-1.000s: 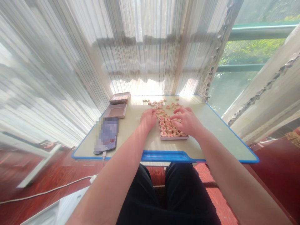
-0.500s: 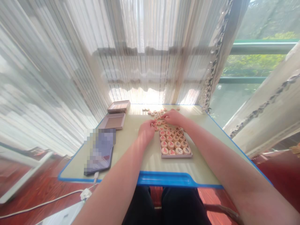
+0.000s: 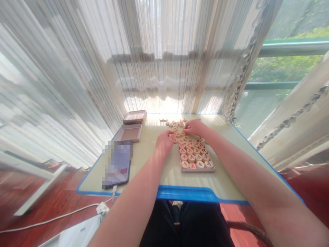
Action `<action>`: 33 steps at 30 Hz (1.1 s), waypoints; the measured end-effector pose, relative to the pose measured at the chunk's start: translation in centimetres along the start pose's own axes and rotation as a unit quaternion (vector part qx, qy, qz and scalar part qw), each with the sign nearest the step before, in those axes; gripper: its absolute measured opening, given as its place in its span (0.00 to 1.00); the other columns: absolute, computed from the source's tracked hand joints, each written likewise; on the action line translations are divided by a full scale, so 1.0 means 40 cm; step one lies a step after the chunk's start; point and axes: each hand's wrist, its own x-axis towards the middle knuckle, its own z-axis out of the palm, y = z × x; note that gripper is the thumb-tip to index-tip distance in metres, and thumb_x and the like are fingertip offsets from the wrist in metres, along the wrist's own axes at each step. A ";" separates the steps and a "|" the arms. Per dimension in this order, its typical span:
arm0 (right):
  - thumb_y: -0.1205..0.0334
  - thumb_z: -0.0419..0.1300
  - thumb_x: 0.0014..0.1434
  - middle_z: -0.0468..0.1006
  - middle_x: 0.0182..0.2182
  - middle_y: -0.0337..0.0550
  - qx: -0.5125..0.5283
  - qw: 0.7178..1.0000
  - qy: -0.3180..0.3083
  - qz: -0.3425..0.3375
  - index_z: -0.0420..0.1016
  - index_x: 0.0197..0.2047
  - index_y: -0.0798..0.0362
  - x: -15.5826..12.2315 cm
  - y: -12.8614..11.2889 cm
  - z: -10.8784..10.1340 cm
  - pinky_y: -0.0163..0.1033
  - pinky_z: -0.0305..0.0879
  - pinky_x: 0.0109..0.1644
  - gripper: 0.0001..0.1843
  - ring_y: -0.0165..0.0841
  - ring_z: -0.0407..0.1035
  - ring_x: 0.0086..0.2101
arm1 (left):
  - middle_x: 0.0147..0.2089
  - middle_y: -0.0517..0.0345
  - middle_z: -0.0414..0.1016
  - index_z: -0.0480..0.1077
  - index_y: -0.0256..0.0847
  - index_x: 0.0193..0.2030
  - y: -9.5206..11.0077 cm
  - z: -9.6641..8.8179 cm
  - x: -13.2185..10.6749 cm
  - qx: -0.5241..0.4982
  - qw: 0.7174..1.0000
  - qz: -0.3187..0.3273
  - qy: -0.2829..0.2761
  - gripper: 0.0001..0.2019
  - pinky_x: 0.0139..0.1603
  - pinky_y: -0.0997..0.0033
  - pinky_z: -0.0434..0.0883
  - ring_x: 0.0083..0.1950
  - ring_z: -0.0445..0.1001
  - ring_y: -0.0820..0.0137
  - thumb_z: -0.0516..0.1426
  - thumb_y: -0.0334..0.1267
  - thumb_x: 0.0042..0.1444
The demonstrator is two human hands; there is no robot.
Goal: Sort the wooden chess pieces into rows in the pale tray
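A shallow box [image 3: 197, 170] holds rows of round wooden xiangqi pieces, with red characters on the left and black on the right. Beyond it, loose xiangqi pieces [image 3: 178, 135] lie scattered toward the table's far side. My left hand [image 3: 164, 141] is at the left edge of this scatter, fingers curled and pinched beside the red pieces. On the other side, my right hand [image 3: 195, 128] reaches over the pile from the right, thumb and fingertips drawn together just above a piece. What either set of fingertips holds is too small to make out.
A phone [image 3: 118, 164] with a charging cable lies at the left of the blue-edged table [image 3: 146, 175]. Two shallow box parts [image 3: 130, 133] are at the back left. Sheer curtains [image 3: 164, 68] hang behind the table, and a chair stands below left.
The view has turned slightly left, so the table appears shifted right. My right fingertips have drawn back a little from the middle of the scattered pieces. My left hand stays beside them.
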 end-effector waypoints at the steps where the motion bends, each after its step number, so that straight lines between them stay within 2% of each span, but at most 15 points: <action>1: 0.55 0.59 0.48 0.80 0.30 0.42 0.006 1.000 -0.005 0.005 0.79 0.32 0.53 0.000 -0.002 -0.001 0.34 0.60 0.33 0.13 0.32 0.70 0.30 | 0.38 0.55 0.76 0.74 0.42 0.38 -0.002 0.002 0.001 0.000 1.000 0.004 0.003 0.15 0.46 0.62 0.70 0.42 0.73 0.63 0.49 0.28 0.47; 6: 0.57 0.60 0.48 0.79 0.30 0.42 0.020 0.999 -0.016 0.024 0.79 0.31 0.53 -0.006 -0.012 -0.003 0.33 0.60 0.33 0.11 0.31 0.70 0.30 | 0.38 0.54 0.76 0.74 0.42 0.37 -0.010 0.006 0.004 0.003 1.000 0.019 0.012 0.15 0.46 0.61 0.70 0.41 0.73 0.63 0.50 0.29 0.45; 10: 0.58 0.59 0.49 0.80 0.35 0.39 0.106 0.991 0.081 0.031 0.74 0.46 0.52 -0.062 -0.016 -0.040 0.34 0.62 0.35 0.20 0.28 0.68 0.27 | 0.37 0.54 0.76 0.74 0.41 0.37 -0.007 0.002 0.002 -0.001 1.000 0.012 0.004 0.16 0.43 0.62 0.71 0.39 0.73 0.63 0.49 0.28 0.43; 13: 0.57 0.60 0.49 0.80 0.34 0.39 0.154 0.979 0.135 -0.001 0.71 0.48 0.52 -0.157 -0.040 -0.083 0.35 0.62 0.32 0.22 0.28 0.65 0.25 | 0.35 0.54 0.76 0.73 0.41 0.37 -0.007 0.002 0.001 -0.004 1.000 0.020 0.006 0.16 0.42 0.61 0.71 0.38 0.73 0.63 0.50 0.28 0.43; 16: 0.57 0.59 0.51 0.79 0.32 0.41 0.207 0.956 0.203 -0.038 0.72 0.45 0.52 -0.286 -0.098 -0.097 0.35 0.63 0.30 0.18 0.28 0.64 0.24 | 0.35 0.54 0.76 0.73 0.40 0.38 -0.006 0.003 0.000 -0.009 0.999 0.038 0.011 0.15 0.43 0.61 0.71 0.40 0.74 0.62 0.50 0.29 0.44; 19: 0.59 0.59 0.52 0.79 0.33 0.42 0.207 0.944 0.249 -0.067 0.74 0.40 0.51 -0.407 -0.163 -0.070 0.37 0.66 0.35 0.12 0.31 0.67 0.29 | 0.38 0.53 0.77 0.72 0.40 0.38 0.000 -0.001 -0.005 -0.010 0.998 0.056 0.023 0.15 0.47 0.60 0.70 0.44 0.74 0.63 0.49 0.28 0.46; 22: 0.61 0.58 0.53 0.79 0.34 0.42 0.169 0.940 0.286 -0.082 0.73 0.38 0.50 -0.477 -0.193 -0.024 0.41 0.66 0.42 0.08 0.34 0.69 0.34 | 0.42 0.50 0.77 0.72 0.39 0.38 0.006 -0.011 -0.016 0.002 0.997 0.067 0.027 0.15 0.49 0.59 0.68 0.47 0.73 0.62 0.48 0.26 0.47; 26: 0.63 0.57 0.54 0.79 0.33 0.41 0.127 0.948 0.278 -0.095 0.73 0.36 0.49 -0.488 -0.184 0.021 0.42 0.65 0.46 0.05 0.34 0.70 0.35 | 0.43 0.47 0.76 0.72 0.37 0.40 0.013 -0.019 -0.038 0.021 0.992 0.119 0.031 0.16 0.52 0.60 0.67 0.49 0.72 0.61 0.48 0.27 0.47; 29: 0.63 0.57 0.54 0.79 0.33 0.41 0.111 0.955 0.259 -0.088 0.73 0.37 0.49 -0.475 -0.181 0.032 0.42 0.65 0.46 0.07 0.36 0.70 0.36 | 0.45 0.47 0.75 0.71 0.37 0.41 0.017 -0.021 -0.054 0.032 0.987 0.157 0.027 0.16 0.55 0.62 0.66 0.50 0.71 0.63 0.48 0.27 0.47; 33: 0.63 0.56 0.55 0.80 0.34 0.42 0.095 0.956 0.260 -0.099 0.73 0.35 0.50 -0.466 -0.188 0.032 0.42 0.63 0.47 0.06 0.35 0.71 0.35 | 0.46 0.49 0.74 0.71 0.37 0.42 0.017 -0.022 -0.066 0.040 0.988 0.147 0.027 0.17 0.57 0.64 0.64 0.51 0.70 0.65 0.48 0.26 0.47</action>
